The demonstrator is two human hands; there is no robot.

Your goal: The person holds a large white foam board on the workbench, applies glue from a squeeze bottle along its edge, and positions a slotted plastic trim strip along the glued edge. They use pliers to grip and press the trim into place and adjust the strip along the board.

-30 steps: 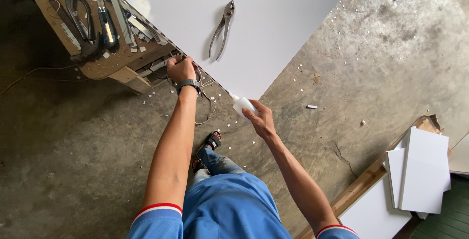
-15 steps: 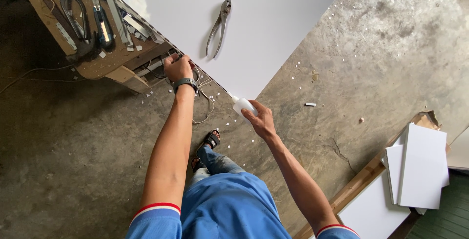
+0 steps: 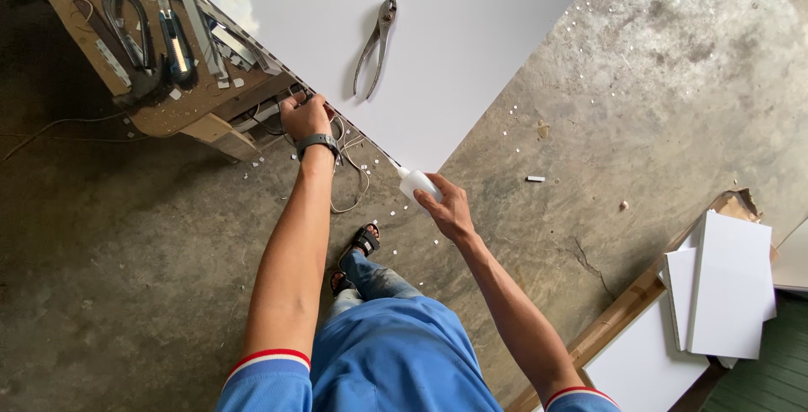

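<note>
Panel — a big white sheet, lying flat and slanted across the view, its near corner pointing at the person. It looks stiff but thin, smooth on the face and probably slippery; I judge it light for its size yet awkward, so the edges are the place to hold, not the face. The left hand is closed on the panel's left edge, beside the brown worktop with tools. Stacked white boards lie well apart at the right on the concrete floor — plain rectangles, no label visible. Pliers rest on the panel's face, handles apart. The right hand has its grip clamped on a small white bottle, its tip touching the panel's near corner. The bottle looks light, plastic, maybe soft to squeeze; it is plain white, no label seen.
</note>
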